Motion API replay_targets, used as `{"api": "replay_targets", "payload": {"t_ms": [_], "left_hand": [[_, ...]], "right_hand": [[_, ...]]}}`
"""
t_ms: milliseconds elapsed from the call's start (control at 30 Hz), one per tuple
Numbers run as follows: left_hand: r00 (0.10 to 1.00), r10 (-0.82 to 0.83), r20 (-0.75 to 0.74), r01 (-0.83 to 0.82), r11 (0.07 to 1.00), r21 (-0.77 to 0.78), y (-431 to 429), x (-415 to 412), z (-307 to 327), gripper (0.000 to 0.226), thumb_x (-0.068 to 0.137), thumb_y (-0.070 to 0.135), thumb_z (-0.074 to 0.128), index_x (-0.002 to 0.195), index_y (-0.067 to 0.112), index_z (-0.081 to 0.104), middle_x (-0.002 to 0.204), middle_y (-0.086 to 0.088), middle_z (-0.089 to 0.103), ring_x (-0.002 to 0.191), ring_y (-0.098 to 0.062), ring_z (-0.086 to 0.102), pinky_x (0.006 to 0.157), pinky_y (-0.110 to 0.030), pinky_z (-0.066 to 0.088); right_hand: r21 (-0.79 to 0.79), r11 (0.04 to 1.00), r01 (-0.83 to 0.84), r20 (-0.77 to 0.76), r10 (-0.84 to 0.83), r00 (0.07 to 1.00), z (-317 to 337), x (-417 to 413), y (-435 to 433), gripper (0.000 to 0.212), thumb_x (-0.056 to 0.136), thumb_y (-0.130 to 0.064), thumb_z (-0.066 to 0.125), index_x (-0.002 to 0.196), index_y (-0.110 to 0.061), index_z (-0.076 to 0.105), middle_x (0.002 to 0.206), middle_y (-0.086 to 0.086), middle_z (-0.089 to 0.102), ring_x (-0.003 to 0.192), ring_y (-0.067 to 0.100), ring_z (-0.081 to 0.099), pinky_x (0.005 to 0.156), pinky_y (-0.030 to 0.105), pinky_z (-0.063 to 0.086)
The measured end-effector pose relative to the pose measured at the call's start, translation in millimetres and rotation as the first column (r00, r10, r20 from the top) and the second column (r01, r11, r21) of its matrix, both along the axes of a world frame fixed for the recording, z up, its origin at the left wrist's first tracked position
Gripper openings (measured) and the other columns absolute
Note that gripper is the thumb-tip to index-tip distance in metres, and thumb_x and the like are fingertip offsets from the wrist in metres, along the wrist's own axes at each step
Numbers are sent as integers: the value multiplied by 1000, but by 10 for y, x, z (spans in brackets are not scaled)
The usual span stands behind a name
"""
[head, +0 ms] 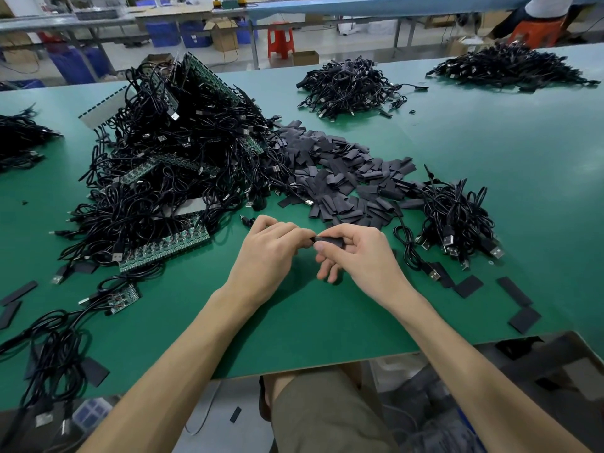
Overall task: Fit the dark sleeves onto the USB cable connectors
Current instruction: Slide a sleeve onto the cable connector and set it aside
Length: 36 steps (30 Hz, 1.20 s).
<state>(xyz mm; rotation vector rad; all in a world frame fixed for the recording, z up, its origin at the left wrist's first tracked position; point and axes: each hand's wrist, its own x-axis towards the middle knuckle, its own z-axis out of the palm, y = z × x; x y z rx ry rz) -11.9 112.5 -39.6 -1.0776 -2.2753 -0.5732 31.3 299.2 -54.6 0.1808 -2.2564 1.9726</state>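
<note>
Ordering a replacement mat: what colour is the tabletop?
The tabletop is plain green, head view.

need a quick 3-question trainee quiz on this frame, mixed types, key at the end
1. True or false: the left hand lies flat and open on the table.
2. The loose sleeve pile lies: A) between the big heap of cables and boards and a smaller cable bundle; B) on a stool; C) under the person's forearms.
3. Which hand pinches the dark sleeve?
Key: 1 false, its fingers are curled; 2 A; 3 the right hand.
</note>
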Motion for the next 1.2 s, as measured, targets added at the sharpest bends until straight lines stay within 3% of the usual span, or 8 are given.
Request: {"api": "replay_targets", "payload": {"t_ms": [400, 867, 1033, 1200], "left_hand": [[1000, -1, -13, 1, 1000, -7, 14, 15, 20, 23, 84, -11, 73, 98, 8, 76, 80, 4, 74, 63, -22, 61, 75, -33, 38], [1000, 3, -12, -2, 1000, 23, 16, 13, -6, 19, 94, 1, 63, 104, 9, 76, 82, 6, 74, 65, -20, 59, 76, -31, 39], [997, 65, 45, -66, 997, 26, 48, -12, -17, 23, 101, 26, 59, 112, 12, 73, 96, 3, 72, 89, -22, 67, 87, -35, 43], [991, 110, 76, -111, 994, 12, 38, -79, -48, 24, 93, 12, 72, 117, 15, 70, 131, -1, 62, 120, -25, 56, 102, -38, 36]], "right_hand": [[-2, 1000, -10, 4, 10, 1000, -20, -7, 3, 8, 95, -8, 70, 103, -6, 70, 71, 11, 72, 58, 34, 73, 52, 33, 56], [-17, 1000, 2, 2, -2, 1000, 16, 8, -15, 9, 95, -7, 70, 105, -6, 69, 73, 13, 73, 58, 34, 72, 52, 35, 57], [-145, 986, 88, -38, -94, 995, 59, -4, 4, 7, 99, -8, 65, 106, -6, 66, 75, 11, 72, 60, 31, 70, 54, 34, 54], [-248, 945, 212, -80, -238, 968, 100, 10, 45, 8, 103, -7, 58, 105, -3, 64, 75, 14, 71, 57, 27, 68, 51, 30, 53]]}}
